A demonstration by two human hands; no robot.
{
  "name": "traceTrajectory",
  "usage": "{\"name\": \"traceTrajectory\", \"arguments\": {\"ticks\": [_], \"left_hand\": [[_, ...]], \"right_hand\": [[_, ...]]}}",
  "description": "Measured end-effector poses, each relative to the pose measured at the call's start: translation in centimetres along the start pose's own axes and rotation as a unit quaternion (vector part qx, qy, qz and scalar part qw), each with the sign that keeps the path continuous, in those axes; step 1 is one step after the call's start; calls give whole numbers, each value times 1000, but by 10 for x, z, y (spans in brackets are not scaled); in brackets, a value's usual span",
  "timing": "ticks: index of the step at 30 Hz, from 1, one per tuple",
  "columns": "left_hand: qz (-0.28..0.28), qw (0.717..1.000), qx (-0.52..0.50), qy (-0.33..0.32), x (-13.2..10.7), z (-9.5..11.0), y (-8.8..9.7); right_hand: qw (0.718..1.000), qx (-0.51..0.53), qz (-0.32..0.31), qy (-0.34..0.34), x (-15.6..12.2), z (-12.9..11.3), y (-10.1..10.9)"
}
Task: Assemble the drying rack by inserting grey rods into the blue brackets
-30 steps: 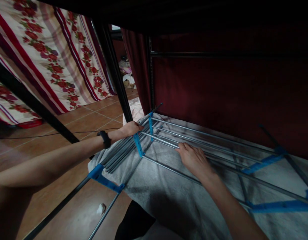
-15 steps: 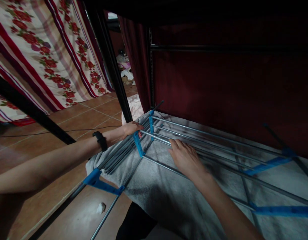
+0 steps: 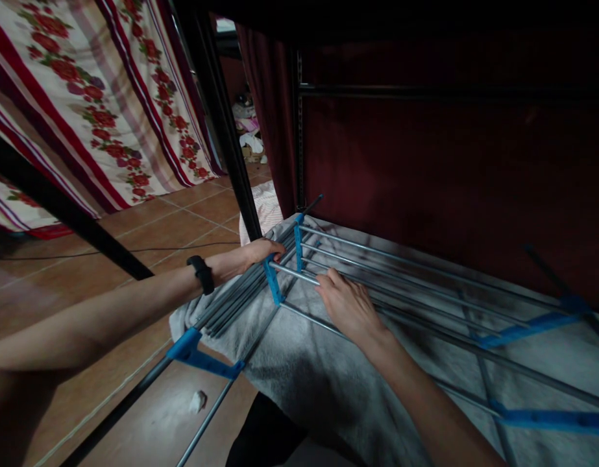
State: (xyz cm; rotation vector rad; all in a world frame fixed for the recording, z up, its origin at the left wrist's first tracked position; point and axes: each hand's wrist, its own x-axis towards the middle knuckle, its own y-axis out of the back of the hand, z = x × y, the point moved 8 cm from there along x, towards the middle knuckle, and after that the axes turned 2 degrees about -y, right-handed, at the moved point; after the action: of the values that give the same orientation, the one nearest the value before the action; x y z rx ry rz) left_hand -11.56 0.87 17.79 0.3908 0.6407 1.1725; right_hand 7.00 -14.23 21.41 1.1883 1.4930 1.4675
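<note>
A metal rack with blue plastic brackets, which looks like a clothes drying rack [image 3: 309,316], lies on a grey fleecy blanket [image 3: 323,373]. My left hand [image 3: 261,251], with a dark band on the wrist, is closed at the rack's far left, just behind a blue bracket [image 3: 272,280]; its fingertips are partly hidden. Under that arm runs a bundle of thin rods [image 3: 235,305]. My right hand [image 3: 350,301] has its fingers curled over a front metal rod [image 3: 294,272], a short way right of the same bracket.
Black metal posts [image 3: 233,143] stand at the left, and a dark frame hangs overhead. Behind the rack is a dark red curtain [image 3: 426,181]. Floral fabric [image 3: 99,104] hangs over the tiled floor [image 3: 192,214], where a thin cable [image 3: 134,249] runs. A small white scrap [image 3: 198,401] lies below.
My right hand has shifted slightly left along the rod, nearer the blue bracket. My left hand keeps its place on the rack. The whole view has moved a little.
</note>
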Motion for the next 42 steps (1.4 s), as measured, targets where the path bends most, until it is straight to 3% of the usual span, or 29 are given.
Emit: {"name": "traceTrajectory", "arguments": {"ticks": [3,13,20,30,42], "left_hand": [[-23,999,-39,1,-1,0,-5],[-25,998,-48,24,-8,5,-7],[-2,993,-101,61,-17,7,-8],[-18,996,-81,29,-15,12,-9],[-12,986,-151,64,-18,5,-12]], "right_hand": [[1000,0,5,0,0,0,0],[1000,-5,9,10,-1,-2,1],[1000,-20,17,15,0,-2,1],[998,-36,33,32,-1,-5,2],[999,-28,28,38,3,-5,0]]}}
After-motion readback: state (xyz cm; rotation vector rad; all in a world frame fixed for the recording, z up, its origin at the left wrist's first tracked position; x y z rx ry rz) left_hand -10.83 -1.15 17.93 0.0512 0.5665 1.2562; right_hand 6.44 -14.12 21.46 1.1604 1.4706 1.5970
